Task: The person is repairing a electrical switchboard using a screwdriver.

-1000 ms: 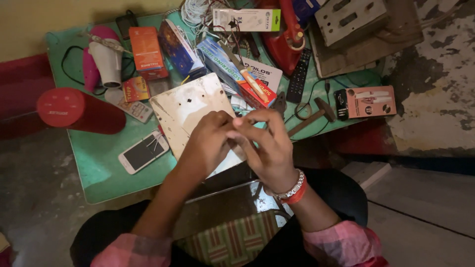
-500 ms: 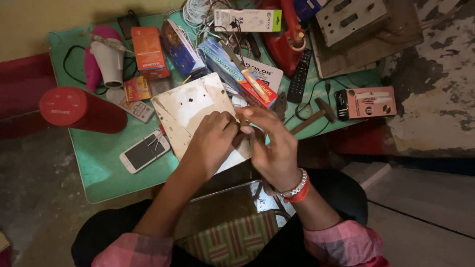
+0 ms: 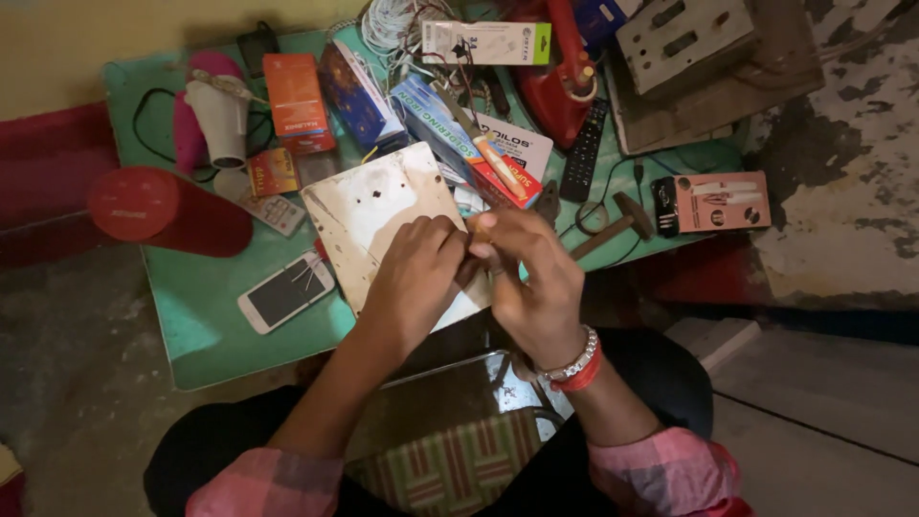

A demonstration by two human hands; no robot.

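Green desk [image 3: 206, 330] carries a pale, stained board [image 3: 378, 206], and both hands meet just over its near right corner. The left hand [image 3: 416, 273] and right hand [image 3: 531, 278] pinch one small thing between their fingertips; what it is cannot be told. It lies between them, equally near both. Since the earlier frame the hands have closed in slightly; a white phone [image 3: 285, 292] lies unmoved.

Pink plaid sleeves, dark trousers, beaded and red bracelets [image 3: 574, 367] at the right wrist.
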